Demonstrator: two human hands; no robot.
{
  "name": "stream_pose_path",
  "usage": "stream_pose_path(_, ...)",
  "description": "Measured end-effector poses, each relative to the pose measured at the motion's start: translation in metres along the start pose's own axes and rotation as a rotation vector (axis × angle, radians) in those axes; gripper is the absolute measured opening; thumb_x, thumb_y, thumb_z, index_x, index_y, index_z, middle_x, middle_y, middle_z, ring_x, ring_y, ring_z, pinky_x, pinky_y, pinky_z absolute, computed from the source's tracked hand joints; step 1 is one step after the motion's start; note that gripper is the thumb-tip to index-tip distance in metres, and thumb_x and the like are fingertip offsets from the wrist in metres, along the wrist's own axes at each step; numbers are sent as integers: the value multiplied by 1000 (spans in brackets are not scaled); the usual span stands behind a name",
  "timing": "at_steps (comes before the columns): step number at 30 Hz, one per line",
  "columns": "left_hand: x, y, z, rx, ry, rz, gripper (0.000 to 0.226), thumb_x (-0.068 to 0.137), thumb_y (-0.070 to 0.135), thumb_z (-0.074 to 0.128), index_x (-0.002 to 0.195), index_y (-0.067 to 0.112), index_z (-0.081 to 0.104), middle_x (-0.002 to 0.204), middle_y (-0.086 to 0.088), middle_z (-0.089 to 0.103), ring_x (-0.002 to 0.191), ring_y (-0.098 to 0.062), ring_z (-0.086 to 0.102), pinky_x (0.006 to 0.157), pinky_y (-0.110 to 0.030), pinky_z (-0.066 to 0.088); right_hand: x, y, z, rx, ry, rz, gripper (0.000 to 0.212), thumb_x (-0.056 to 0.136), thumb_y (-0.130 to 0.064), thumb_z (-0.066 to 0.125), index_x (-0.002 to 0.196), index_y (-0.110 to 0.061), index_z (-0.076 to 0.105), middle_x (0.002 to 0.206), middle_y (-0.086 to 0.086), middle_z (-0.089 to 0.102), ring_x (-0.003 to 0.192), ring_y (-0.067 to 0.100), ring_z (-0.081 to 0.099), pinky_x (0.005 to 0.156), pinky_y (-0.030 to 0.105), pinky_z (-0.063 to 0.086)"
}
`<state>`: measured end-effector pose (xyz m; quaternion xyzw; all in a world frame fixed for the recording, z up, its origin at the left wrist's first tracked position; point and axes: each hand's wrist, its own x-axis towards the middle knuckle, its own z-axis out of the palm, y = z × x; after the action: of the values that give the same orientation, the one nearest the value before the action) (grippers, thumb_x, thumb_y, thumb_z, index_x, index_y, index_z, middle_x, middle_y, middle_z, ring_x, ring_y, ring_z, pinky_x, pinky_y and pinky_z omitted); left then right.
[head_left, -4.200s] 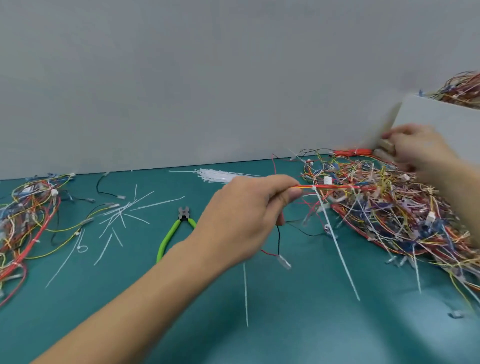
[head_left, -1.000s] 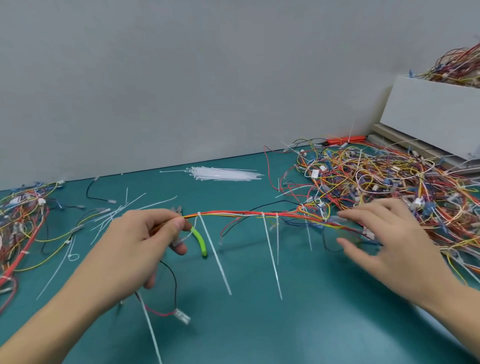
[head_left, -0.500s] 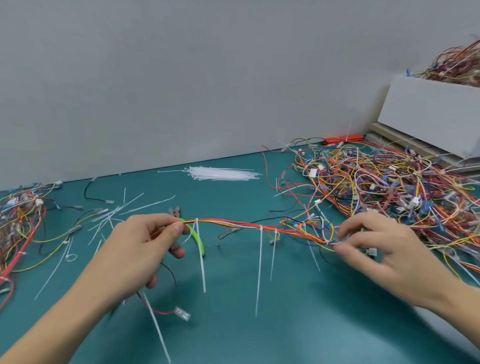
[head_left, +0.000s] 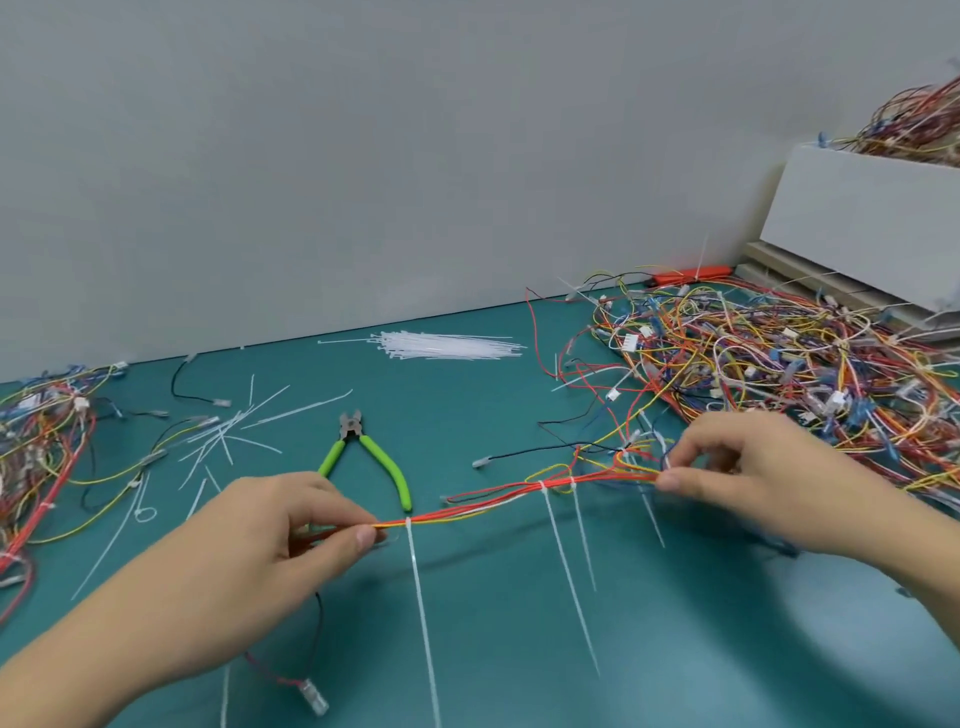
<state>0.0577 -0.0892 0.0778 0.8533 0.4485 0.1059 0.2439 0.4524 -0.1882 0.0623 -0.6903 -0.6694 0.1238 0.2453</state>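
A thin bundle of red, orange and yellow wires (head_left: 498, 501) stretches between my hands above the teal table (head_left: 519, 649). My left hand (head_left: 291, 530) pinches its left end between thumb and fingers. My right hand (head_left: 753, 478) pinches the right end, where the wires run into the big tangle. Several white cable ties (head_left: 569, 566) are fastened round the bundle, their long tails hanging down. A black and red lead with a clear connector (head_left: 317, 704) hangs under my left hand.
Green-handled cutters (head_left: 371, 457) lie on the table behind the bundle. A stack of white cable ties (head_left: 447, 345) lies near the wall. Cut tie ends (head_left: 228, 441) are scattered left. Wire heaps sit at right (head_left: 779, 374) and far left (head_left: 41, 441). A white box (head_left: 872, 228) holds more wires.
Both hands have drawn the bundle nearer to me and pulled it straighter. The cutters, half hidden by my left hand before, now show fully behind the bundle.
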Motion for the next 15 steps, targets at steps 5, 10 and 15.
stream_pose_path(5,7,18,-3,141,20,110,49,77,86,40,113,61,63,117,38,54,103,14,55,78,-16,45,4,-15,-15,-75,133,-161,12,92,-24,71,88,-33,65,100,-16,64,97,4,62,86,13,41)
stream_pose_path(10,31,81,5,135,103,376,54,86,58,46,140,52,42,139,36,40,132,15,36,105,-7,31,15,-21,-16,-155,369,-150,21,85,-7,71,95,-25,76,107,-6,61,94,19,63,90,42,51)
stream_pose_path(15,89,142,41,-9,186,549,39,93,31,68,131,26,64,126,8,66,120,-9,58,107,-31,42,21,-25,-1,-2,410,-232,54,77,16,71,118,-19,70,115,-3,63,102,6,60,95,9,41)
